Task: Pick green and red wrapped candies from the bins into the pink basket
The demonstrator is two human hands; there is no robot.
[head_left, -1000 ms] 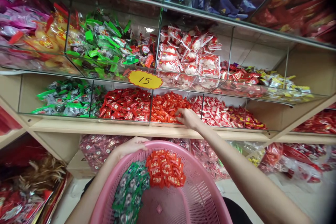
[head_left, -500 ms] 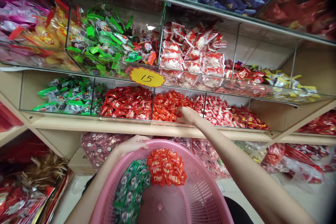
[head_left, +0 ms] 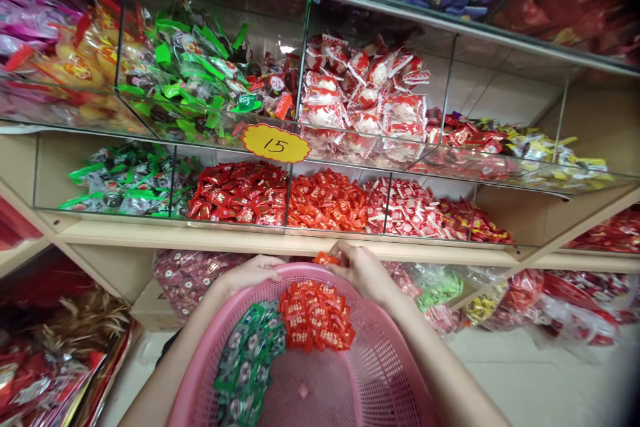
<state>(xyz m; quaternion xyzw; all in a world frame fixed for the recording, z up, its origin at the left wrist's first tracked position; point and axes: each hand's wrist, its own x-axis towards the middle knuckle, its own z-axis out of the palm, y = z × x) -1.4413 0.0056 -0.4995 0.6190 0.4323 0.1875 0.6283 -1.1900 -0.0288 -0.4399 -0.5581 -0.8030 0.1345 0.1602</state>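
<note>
A pink plastic basket (head_left: 400,347) is in front of me, with my left hand (head_left: 255,273) closed on its far left rim. My right hand (head_left: 361,270) is just above the far rim, its fingers pinching an orange-red wrapped candy (head_left: 327,258); whether it holds more than one I cannot tell. Inside the basket, a pile of orange-red wrapped candies (head_left: 316,317) lies against the far wall. Green wrapped candies (head_left: 250,363) are laid along the left side. Beyond my right hand, a shelf compartment holds loose orange-red candies (head_left: 325,203).
Glass-divided compartments hold dark red candies (head_left: 240,193), red-and-white candies (head_left: 403,207) and green-wrapped ones (head_left: 135,177). A wooden shelf edge (head_left: 200,237) runs just beyond the basket. A yellow price tag (head_left: 276,143) reads 15. Bagged sweets (head_left: 440,290) sit beneath the shelf.
My right hand has come back from the orange-red candy compartment to the basket's far rim, bringing candy with it. My left hand keeps its hold on the rim.
</note>
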